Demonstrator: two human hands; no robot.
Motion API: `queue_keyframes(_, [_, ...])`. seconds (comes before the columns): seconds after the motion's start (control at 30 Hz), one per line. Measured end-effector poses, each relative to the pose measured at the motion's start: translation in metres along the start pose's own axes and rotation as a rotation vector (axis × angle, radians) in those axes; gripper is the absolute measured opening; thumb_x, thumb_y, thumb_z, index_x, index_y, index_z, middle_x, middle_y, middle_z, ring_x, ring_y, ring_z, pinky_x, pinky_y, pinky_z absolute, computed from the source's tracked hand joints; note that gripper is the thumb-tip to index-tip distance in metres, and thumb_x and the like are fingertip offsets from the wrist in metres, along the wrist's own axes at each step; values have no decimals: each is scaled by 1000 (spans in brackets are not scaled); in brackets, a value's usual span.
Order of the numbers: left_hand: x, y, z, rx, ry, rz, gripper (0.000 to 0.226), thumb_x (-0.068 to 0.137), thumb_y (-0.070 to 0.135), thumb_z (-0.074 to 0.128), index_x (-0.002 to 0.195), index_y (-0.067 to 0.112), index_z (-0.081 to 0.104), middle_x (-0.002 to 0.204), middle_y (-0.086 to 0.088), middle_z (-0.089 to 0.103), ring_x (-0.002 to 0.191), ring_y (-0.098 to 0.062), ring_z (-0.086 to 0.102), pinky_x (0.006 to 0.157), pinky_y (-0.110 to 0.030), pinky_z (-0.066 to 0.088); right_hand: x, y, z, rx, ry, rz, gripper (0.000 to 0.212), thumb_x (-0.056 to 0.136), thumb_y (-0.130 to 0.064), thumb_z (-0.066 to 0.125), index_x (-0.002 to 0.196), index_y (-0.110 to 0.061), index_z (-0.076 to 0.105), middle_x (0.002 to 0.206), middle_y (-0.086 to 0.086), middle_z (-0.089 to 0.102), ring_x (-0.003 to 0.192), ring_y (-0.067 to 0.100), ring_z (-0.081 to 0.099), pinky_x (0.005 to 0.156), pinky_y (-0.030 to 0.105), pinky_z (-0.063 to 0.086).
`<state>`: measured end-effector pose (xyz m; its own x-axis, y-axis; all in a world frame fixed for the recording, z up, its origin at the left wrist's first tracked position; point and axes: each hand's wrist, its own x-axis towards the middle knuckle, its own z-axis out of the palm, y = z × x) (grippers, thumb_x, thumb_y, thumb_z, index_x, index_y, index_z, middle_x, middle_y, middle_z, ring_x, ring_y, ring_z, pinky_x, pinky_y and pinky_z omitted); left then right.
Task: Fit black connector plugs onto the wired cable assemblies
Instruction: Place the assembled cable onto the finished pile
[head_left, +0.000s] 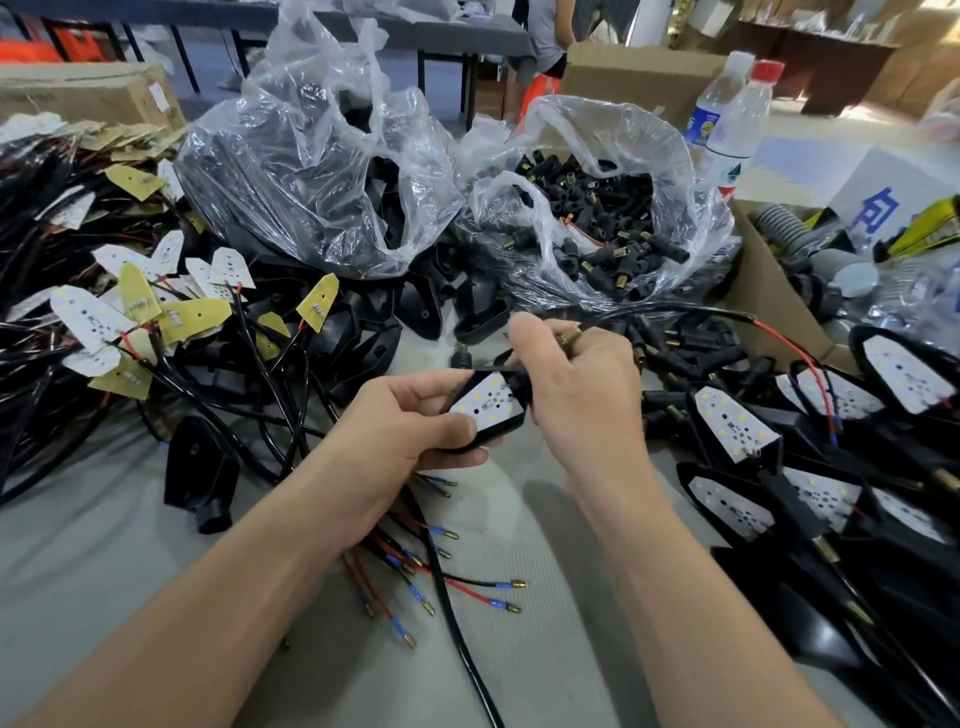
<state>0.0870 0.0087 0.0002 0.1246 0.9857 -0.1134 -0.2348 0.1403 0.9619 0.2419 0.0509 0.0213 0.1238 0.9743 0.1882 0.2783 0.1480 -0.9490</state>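
My left hand (400, 436) grips a black housing with a white LED board (485, 402) in it, held over the middle of the table. My right hand (576, 384) pinches the housing's stem end, with a brass-tipped black connector plug (569, 335) between its fingers. From that plug a black cable (675, 310) arcs to the right and ends in red and black wires (810, 364). More black connector plugs (608, 228) fill an open clear bag behind my hands. Loose wired LED boards (130, 317) lie in a heap on the left.
A second clear bag (311, 171) of black housings stands at the back left. Finished assemblies (779, 441) pile up on the right. Wire ends with brass terminals (441, 571) lie under my left wrist. Two water bottles (727, 119) and a cardboard box (769, 291) stand at the right rear.
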Motion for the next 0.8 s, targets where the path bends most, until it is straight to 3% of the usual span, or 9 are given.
queue_keyframes(0.1, [1,4,3,-119,73,-18,25,88,7,64,110,5,76,96,-10,78,78,-17,74,60,-21,57,-3,-22,-13,5,-29,-32,53,83,-59,62,67,-9,67,49,0,61,47,17,54,57,34,48])
queue_keyframes(0.2, [0,9,4,-211,111,-31,27,84,12,65,107,-1,72,89,-15,72,64,-15,67,56,-21,57,-10,-46,-39,-187,189,-130,53,88,-58,58,53,-18,62,48,-11,61,49,8,56,55,15,39])
queue_keyframes(0.27, [-3,13,7,-181,114,-42,20,93,8,59,105,-3,70,90,-17,73,57,-13,61,52,-20,53,-25,-62,-52,-361,321,-290,47,89,-54,61,53,-25,53,49,-16,56,53,8,52,56,17,37])
queue_keyframes(0.4, [-12,27,22,-36,16,-36,24,98,9,49,106,-7,65,82,-18,71,51,-15,53,45,-21,43,-64,-88,-74,-634,235,-684,12,82,-32,76,91,-28,69,84,-16,70,87,10,59,82,29,43])
queue_keyframes(0.5, [-24,42,35,68,-144,-12,30,81,16,64,98,-8,69,78,-23,67,49,-18,52,44,-22,41,-79,-87,-102,-1154,23,-753,51,81,-28,75,130,-23,62,133,-3,65,128,24,52,111,39,28])
queue_keyframes(0.6, [-32,52,53,14,-219,-10,21,80,19,67,89,1,74,75,-18,66,50,-17,53,45,-22,43,-98,-91,-131,-1338,28,-643,39,76,-27,79,111,-30,63,84,-12,70,79,21,68,72,36,41])
queue_keyframes(0.67, [-30,52,72,-63,-158,-15,19,81,20,66,88,4,74,73,-12,68,51,-14,59,46,-21,49,-108,-94,-156,-1336,69,-527,33,68,-29,85,92,-34,63,61,-12,60,53,19,61,45,28,26])
queue_keyframes(0.73, [-22,49,97,-119,-102,-43,15,89,12,64,98,3,73,79,-9,75,57,-12,68,51,-20,55,-114,-93,-182,-1348,41,-416,31,69,-39,85,88,-33,61,62,-10,61,55,20,63,40,29,37])
queue_keyframes(0.8, [-16,47,123,-175,-125,-81,20,96,3,59,115,1,68,91,-9,78,70,-13,75,59,-21,59,-115,-85,-203,-1239,69,-292,17,87,-40,69,98,-29,64,74,-5,68,70,26,66,55,39,53])
